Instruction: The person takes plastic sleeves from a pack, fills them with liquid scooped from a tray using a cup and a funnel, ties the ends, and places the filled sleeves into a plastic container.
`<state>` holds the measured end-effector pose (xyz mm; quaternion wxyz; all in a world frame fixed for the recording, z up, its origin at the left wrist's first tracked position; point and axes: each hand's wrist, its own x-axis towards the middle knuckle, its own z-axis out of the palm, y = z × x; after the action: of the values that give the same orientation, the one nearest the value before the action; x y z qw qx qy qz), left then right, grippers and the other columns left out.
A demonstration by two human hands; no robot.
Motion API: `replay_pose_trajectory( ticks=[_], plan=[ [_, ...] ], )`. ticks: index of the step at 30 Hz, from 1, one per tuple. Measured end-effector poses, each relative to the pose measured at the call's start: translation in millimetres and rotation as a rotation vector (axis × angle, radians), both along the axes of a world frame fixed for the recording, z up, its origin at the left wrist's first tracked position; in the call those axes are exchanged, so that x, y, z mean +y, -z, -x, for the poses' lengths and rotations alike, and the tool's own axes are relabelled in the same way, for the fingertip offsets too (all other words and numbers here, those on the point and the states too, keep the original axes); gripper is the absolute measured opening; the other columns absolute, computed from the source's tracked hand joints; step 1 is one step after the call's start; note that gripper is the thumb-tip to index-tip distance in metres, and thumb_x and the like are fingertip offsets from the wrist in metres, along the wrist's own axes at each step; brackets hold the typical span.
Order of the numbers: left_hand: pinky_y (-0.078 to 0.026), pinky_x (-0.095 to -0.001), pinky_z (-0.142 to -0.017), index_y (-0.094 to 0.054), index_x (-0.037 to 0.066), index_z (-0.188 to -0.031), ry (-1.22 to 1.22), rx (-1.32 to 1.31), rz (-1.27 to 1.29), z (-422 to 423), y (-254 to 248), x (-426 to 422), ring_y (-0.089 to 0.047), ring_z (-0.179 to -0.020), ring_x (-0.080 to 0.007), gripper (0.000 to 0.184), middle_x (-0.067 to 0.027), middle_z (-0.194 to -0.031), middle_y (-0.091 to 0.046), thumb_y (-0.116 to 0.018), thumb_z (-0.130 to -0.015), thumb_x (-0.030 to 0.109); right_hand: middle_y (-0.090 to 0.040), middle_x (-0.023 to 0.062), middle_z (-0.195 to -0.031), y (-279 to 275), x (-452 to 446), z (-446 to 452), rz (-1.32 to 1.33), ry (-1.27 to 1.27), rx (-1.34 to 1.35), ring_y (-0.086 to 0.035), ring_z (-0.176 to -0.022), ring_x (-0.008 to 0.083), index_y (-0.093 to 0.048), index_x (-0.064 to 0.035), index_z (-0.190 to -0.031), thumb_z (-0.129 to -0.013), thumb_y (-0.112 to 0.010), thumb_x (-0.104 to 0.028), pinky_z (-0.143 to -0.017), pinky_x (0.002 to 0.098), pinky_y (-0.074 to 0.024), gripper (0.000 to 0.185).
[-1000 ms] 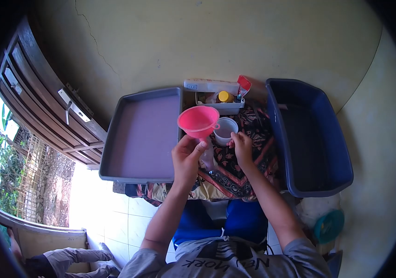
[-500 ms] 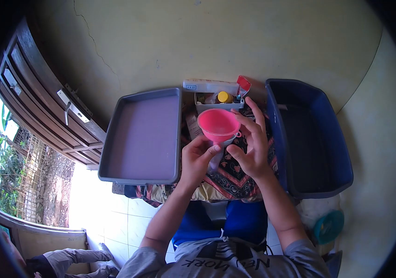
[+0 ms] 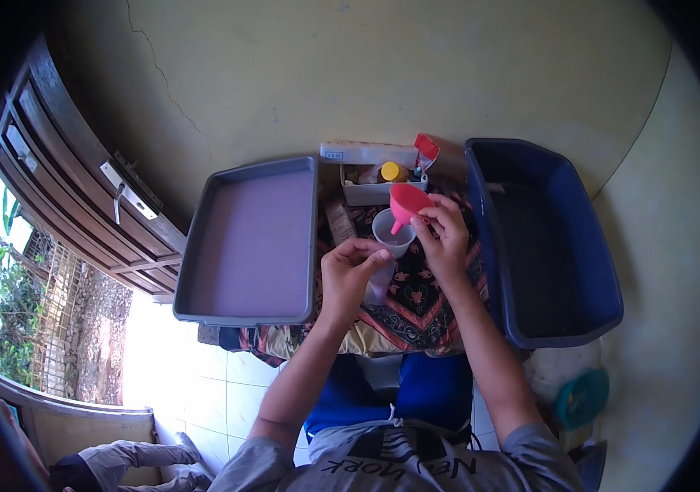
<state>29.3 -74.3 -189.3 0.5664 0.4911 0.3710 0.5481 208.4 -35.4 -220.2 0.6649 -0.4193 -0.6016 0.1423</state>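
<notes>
My left hand (image 3: 353,275) is closed on the near side of a translucent plastic cup (image 3: 384,223), its round mouth facing up toward me. Just above that mouth is a pink funnel (image 3: 407,202), tilted with its spout pointing down over the cup. My right hand (image 3: 446,246) pinches the funnel by its right rim. Below the cup, a pale, see-through shape (image 3: 380,283) shows against the cloth; whether it is part of the cup or separate I cannot tell.
A grey tray (image 3: 315,246) of pale purple liquid lies left, and a deep blue bin (image 3: 493,271) stands right. A white box (image 3: 366,194) with a yellow-capped bottle (image 3: 391,171) sits behind on the patterned cloth (image 3: 415,320). Another person's legs (image 3: 133,455) show lower left.
The pink funnel has been lifted from the cup and tipped, uncovering the cup's mouth. My right hand, fingers apart before, now grips the funnel's rim. My left hand stays nearly still.
</notes>
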Motion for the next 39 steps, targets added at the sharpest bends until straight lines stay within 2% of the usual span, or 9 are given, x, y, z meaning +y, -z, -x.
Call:
replay_pose_trajectory(
  ticks=[4,9,12,14,18,21,26,29,39],
  plan=[
    [-0.050,-0.0231,-0.074,-0.066,-0.003,-0.090,0.002,-0.037,-0.016,2,-3,1,-0.063,-0.079,-0.0095,0.011,-0.0068,-0.085,-0.069,-0.071,-0.083,0.004,-0.055,0.0205,-0.115,27,9,1,-0.003,0.103,-0.293,-0.058,-0.106,0.0349,-0.064,-0.0008,-0.086,-0.076,-0.069,-0.011,-0.091,0.0406,-0.0462,0.015],
    [-0.051,-0.0244,-0.072,-0.063,-0.002,-0.087,0.001,-0.063,-0.026,4,-14,1,-0.064,-0.076,-0.0124,0.009,-0.0083,-0.083,-0.068,-0.070,-0.084,0.002,-0.053,0.0210,-0.122,28,2,4,0.083,0.076,-0.484,-0.054,-0.113,0.0360,-0.065,-0.0020,-0.096,-0.075,-0.062,-0.005,-0.096,0.0395,-0.0440,0.022],
    [-0.050,-0.0241,-0.071,-0.063,-0.002,-0.087,-0.001,-0.070,-0.048,6,-21,1,-0.063,-0.076,-0.0113,0.010,-0.0076,-0.084,-0.067,-0.071,-0.083,0.002,-0.055,0.0198,-0.122,-1,-15,8,0.034,0.014,-0.333,-0.055,-0.114,0.0314,-0.064,-0.0032,-0.102,-0.070,-0.059,-0.001,-0.100,0.0371,-0.0407,0.032],
    [-0.049,-0.0242,-0.071,-0.063,-0.001,-0.087,0.010,-0.034,-0.056,6,-24,0,-0.062,-0.077,-0.0103,0.011,-0.0063,-0.084,-0.066,-0.072,-0.081,0.002,-0.061,0.0166,-0.113,-27,-30,10,0.089,-0.381,-0.124,-0.060,-0.106,0.0306,-0.063,-0.0017,-0.103,-0.075,-0.062,-0.003,-0.092,0.0355,-0.0462,0.028],
    [-0.048,-0.0243,-0.072,-0.063,0.000,-0.085,0.046,-0.060,-0.063,5,-26,0,-0.061,-0.077,-0.0101,0.010,-0.0046,-0.082,-0.064,-0.072,-0.081,0.002,-0.067,0.0133,-0.097,-56,-49,22,0.141,-0.369,-0.284,-0.067,-0.091,0.0247,-0.064,0.0000,-0.100,-0.078,-0.067,-0.004,-0.081,0.0314,-0.0509,0.023],
    [-0.050,-0.0251,-0.078,-0.063,-0.003,-0.099,0.070,-0.006,-0.134,6,-18,4,-0.062,-0.083,-0.0110,0.019,-0.0075,-0.090,-0.067,-0.071,-0.083,0.005,-0.069,0.0107,-0.086,-58,-45,26,0.122,-0.289,-0.300,-0.068,-0.078,0.0198,-0.066,0.0013,-0.094,-0.080,-0.071,-0.006,-0.070,0.0289,-0.0526,0.017],
    [-0.045,-0.0242,-0.082,-0.055,-0.002,-0.123,0.147,-0.327,-0.063,-1,-11,7,-0.057,-0.094,-0.0091,0.036,-0.0049,-0.102,-0.063,-0.057,-0.096,0.022,-0.070,0.0113,-0.083,-72,-50,28,0.097,-0.217,-0.136,-0.068,-0.073,0.0160,-0.068,0.0017,-0.092,-0.082,-0.069,-0.007,-0.067,0.0280,-0.0521,0.013],
    [-0.043,-0.0230,-0.078,-0.058,-0.001,-0.119,0.227,-0.169,-0.048,1,21,15,-0.055,-0.087,-0.0075,0.033,-0.0012,-0.097,-0.062,-0.052,-0.099,0.025,-0.067,0.0047,-0.077,-76,-52,25,0.128,-0.175,-0.112,-0.062,-0.071,0.0071,-0.067,0.0029,-0.090,-0.086,-0.067,-0.006,-0.064,0.0220,-0.0480,0.010],
    [-0.052,-0.0271,-0.074,-0.062,0.001,-0.109,0.297,-0.097,0.157,-21,47,-3,-0.062,-0.080,-0.0098,0.027,-0.0028,-0.090,-0.064,-0.050,-0.100,0.023,-0.066,0.0036,-0.069,-45,-39,16,0.178,0.031,-0.076,-0.060,-0.061,0.0055,-0.066,0.0034,-0.086,-0.084,-0.068,-0.005,-0.057,0.0216,-0.0465,0.009]
  ],
)
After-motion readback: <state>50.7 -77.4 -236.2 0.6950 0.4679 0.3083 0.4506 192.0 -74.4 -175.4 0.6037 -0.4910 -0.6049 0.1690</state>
